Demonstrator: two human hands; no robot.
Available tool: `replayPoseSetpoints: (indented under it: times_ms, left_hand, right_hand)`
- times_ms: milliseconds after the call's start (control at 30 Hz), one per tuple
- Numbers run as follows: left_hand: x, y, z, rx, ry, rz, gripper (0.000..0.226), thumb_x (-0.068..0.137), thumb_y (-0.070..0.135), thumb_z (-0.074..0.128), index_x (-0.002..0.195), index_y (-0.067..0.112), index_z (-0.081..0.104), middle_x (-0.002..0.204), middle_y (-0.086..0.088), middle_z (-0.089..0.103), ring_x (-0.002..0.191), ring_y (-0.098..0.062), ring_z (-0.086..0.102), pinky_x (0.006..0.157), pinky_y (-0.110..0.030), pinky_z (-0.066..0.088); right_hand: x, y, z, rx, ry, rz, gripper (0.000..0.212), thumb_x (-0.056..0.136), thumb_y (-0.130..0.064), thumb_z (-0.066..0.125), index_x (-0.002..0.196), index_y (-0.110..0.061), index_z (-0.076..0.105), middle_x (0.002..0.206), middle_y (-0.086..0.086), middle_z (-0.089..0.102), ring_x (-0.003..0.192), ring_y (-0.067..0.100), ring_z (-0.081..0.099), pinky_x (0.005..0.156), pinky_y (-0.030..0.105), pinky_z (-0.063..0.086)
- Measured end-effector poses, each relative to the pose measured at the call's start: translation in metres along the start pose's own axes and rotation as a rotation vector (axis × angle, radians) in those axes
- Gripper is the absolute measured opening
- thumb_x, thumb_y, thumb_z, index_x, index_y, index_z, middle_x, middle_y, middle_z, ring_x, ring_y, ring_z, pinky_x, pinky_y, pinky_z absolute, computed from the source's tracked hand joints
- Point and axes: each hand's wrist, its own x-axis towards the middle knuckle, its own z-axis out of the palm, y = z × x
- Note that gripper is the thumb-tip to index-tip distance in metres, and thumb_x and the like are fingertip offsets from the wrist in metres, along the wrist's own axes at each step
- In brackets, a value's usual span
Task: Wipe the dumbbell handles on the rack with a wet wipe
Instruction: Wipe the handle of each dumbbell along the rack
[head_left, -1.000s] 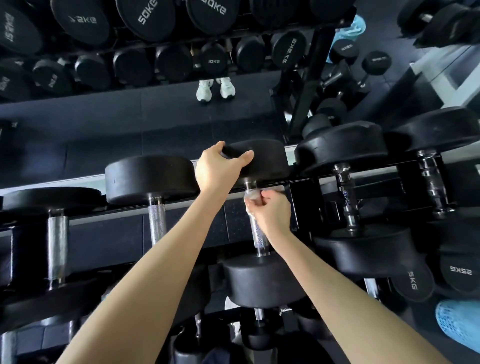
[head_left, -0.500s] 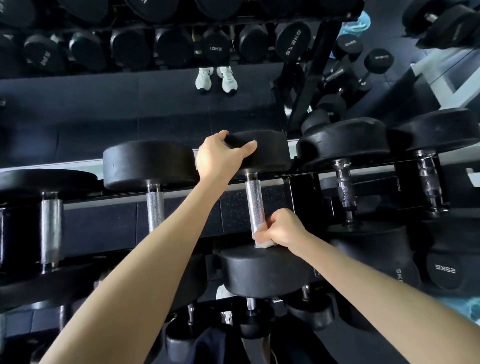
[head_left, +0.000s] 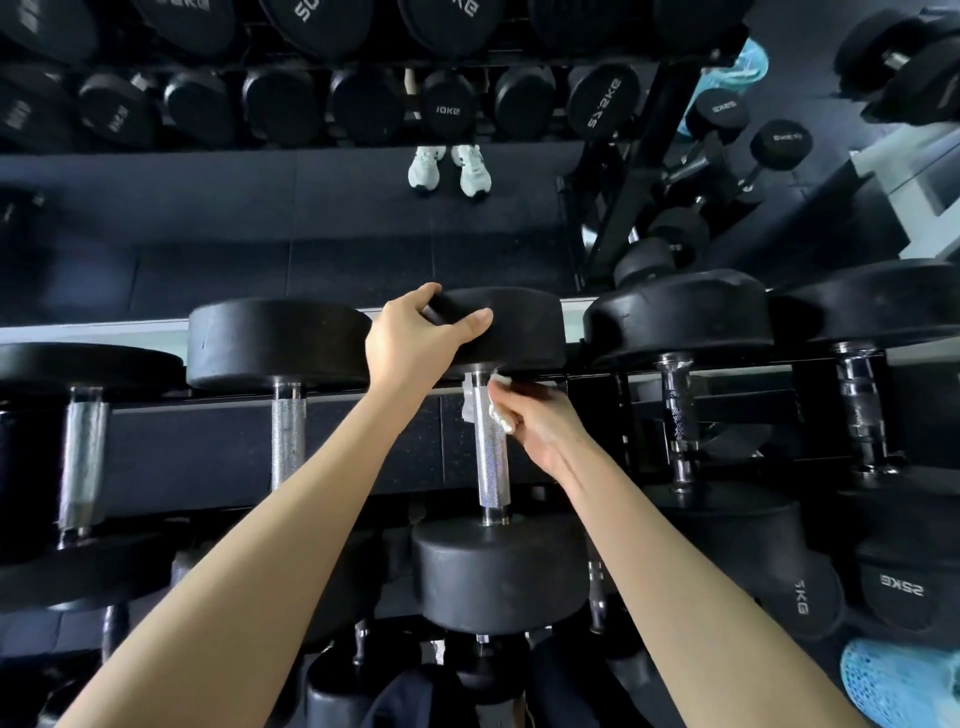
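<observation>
Two grips busy: our left grip (head_left: 415, 338) clasps the far head (head_left: 519, 327) of the middle dumbbell on the rack (head_left: 197, 404); our right grip (head_left: 540, 421) pinches the wet wipe (head_left: 475, 400) round its handle (head_left: 491, 462), top end. Mid-wipe, we judge; next calls for a firm downward drag. Legible: "10KG" label (head_left: 448, 110), "25KG" label (head_left: 901, 588).

We look down on a black metal rack (head_left: 208, 404) whose rails run left to right, with five black round-headed rubber dumbbells lying across them side by side. The far-left dumbbell (head_left: 80, 457), the second dumbbell (head_left: 287, 431) and the middle dumbbell (head_left: 491, 467) have straight knurled silver handles; the fourth dumbbell (head_left: 678, 415) and the far-right dumbbell (head_left: 860, 410) have ridged chrome ones. On a lower tier we make out another black dumbbell marked 25KG (head_left: 901, 590).
</observation>
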Motion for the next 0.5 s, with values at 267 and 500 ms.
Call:
replayPoseSetpoints:
  times_ms: [267,500]
  left_hand:
    - [0.003,-0.003,0.002,-0.015,0.011,-0.002,0.070,0.069,0.051,0.077,0.129,0.020,0.057,0.110,0.004,0.066,0.104,-0.016,0.061,0.095,-0.037,0.049]
    - [-0.001,-0.001,0.001,-0.025,0.015,0.005,0.070,0.070,0.049,0.077,0.131,0.021,0.056,0.113,0.004,0.064,0.105,-0.015,0.060,0.095,-0.034,0.049]
  right_hand:
    - [0.021,0.001,-0.012,0.039,-0.292,0.121,0.017,0.087,-0.018,0.063,0.071,-0.011,0.062,0.058,-0.001,0.051,0.051,0.008,0.043,0.069,0.022,0.038]
    - [-0.005,0.013,-0.007,-0.294,-0.116,0.025,0.027,0.079,-0.017,0.074,0.103,-0.010,0.065,0.090,-0.002,0.070,0.083,0.011,0.064,0.071,0.023,0.048]
